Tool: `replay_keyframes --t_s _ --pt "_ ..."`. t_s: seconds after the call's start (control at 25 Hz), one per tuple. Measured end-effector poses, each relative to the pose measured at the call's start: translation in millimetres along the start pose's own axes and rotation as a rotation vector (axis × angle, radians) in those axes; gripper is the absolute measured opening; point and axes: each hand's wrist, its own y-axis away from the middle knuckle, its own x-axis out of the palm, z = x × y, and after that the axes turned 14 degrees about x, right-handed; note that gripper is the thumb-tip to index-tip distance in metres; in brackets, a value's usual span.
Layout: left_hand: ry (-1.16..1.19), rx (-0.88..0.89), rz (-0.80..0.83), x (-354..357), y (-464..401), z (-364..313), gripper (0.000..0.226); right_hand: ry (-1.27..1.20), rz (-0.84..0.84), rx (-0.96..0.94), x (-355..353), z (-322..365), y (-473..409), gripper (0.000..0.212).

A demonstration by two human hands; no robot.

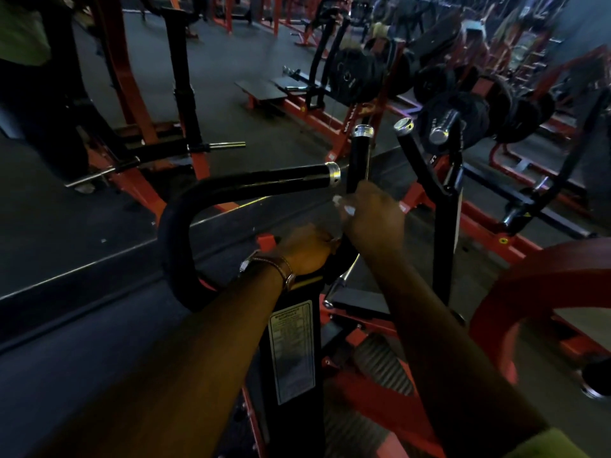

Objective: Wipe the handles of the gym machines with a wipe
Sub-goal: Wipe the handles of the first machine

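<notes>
- The right hand (372, 214) is curled around the lower part of an upright black machine handle with a silver end cap (358, 157), with a small crumpled white wipe (344, 206) pinched between its fingers and the bar (only scraps of the wipe show at the knuckles).
- The left hand (305, 251), a brown-strapped wristwatch (281, 266) on its wrist, grips the black bar just below where the handles branch.
- A curved black tubular handle with a silver tip (264, 183) sweeps out to the left, untouched.
- A second angled black handle (415, 153) stands to the right.
- Below the hands, a black upright post carries a white printed label (291, 352).
- Black weight plates (357, 77) hang on red frames behind.
</notes>
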Motion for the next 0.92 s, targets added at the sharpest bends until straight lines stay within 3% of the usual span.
replay_keyframes --t_s 0.08,0.2,0.36,0.44,0.68,0.8,0.92 --pt "0.027 -0.042 0.013 -1.4 -1.8 0.7 0.039 -0.107 -0.024 0.062 -2.8 -7.1 -18.5 0.048" --pt "0.007 -0.088 0.052 -1.3 -5.5 1.4 0.047 -0.332 -0.189 0.158 -8.5 0.9 -50.8 0.021" --pt "0.025 -0.078 0.046 0.9 -4.9 2.0 0.046 -0.498 -0.381 0.146 10.6 3.6 -20.7 0.003" --pt "0.019 -0.067 0.034 1.5 -3.6 2.3 0.043 -0.537 -0.433 0.127 21.1 -6.7 2.5 0.010" --pt "0.084 -0.115 0.038 0.9 -6.5 1.6 0.049 -0.705 -0.255 0.438 0.8 8.5 -76.6 0.012" --pt "0.041 -0.095 0.039 -0.2 -6.5 1.1 0.047 -0.772 -0.229 0.415 10.5 -4.4 -53.9 0.006" --pt "-0.097 -0.027 0.037 -0.1 -5.6 -3.2 0.046 -0.813 -0.227 0.312 17.6 -17.7 -39.8 0.015"
